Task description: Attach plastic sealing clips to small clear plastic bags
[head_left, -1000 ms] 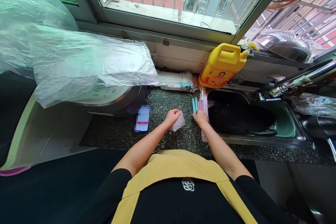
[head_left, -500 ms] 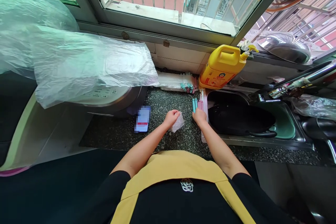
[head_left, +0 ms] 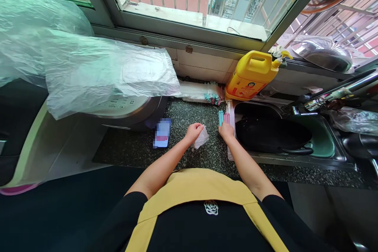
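Note:
My left hand (head_left: 193, 132) is closed around a small clear plastic wrapper (head_left: 202, 139) just above the speckled dark countertop (head_left: 183, 126). To its right, my right hand (head_left: 226, 130) rests curled over the near ends of some teal and pink sticks (head_left: 223, 117) lying beside the sink edge; its fingers press on them. A pack of more teal and pink pieces in clear plastic (head_left: 201, 92) lies against the back wall.
A plastic-covered appliance (head_left: 97, 75) fills the left. A blurred card (head_left: 162, 133) lies on the counter near my left hand. A yellow jug (head_left: 251, 75) stands at the back. A black pan (head_left: 268, 132) sits in the green sink (head_left: 321, 139).
Both hands stay almost where they were. The right hand has edged slightly toward the sticks; the view has shifted a little.

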`<action>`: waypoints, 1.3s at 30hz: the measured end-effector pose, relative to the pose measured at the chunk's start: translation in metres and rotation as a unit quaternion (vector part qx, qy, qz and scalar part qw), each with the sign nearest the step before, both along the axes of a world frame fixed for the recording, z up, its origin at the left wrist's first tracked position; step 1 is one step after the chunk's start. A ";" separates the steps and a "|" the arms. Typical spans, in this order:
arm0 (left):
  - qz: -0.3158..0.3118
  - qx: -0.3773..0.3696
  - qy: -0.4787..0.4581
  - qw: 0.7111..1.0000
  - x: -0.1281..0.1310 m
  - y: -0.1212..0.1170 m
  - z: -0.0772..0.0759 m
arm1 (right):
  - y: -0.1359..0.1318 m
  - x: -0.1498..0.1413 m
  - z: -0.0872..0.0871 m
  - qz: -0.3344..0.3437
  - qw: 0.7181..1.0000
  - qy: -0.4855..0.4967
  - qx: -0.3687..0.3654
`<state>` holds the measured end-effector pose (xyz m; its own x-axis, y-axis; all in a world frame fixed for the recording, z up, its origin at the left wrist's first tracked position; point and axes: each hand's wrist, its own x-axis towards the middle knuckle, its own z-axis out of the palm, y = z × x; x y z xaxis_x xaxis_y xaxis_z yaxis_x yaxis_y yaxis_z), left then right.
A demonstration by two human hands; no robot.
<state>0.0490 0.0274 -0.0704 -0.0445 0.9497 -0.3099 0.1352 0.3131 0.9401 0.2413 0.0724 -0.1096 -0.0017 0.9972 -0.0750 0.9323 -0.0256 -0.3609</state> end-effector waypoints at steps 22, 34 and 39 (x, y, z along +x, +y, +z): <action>0.174 0.034 -0.206 0.962 -0.029 -0.017 0.063 | -0.081 -0.077 0.080 -0.020 0.804 0.579 -0.133; 0.186 0.034 -0.230 0.955 -0.021 -0.022 0.076 | -0.083 -0.081 0.099 -0.038 0.823 0.562 -0.078; 0.194 0.053 -0.250 0.947 -0.022 -0.024 0.072 | -0.086 -0.082 0.107 -0.029 0.820 0.570 -0.050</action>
<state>0.0273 0.0037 0.0019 -0.2685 0.9194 -0.2873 -0.4413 0.1477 0.8851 0.1590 -0.0138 -0.0025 -0.0803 0.9870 -0.1394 -0.0131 -0.1409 -0.9899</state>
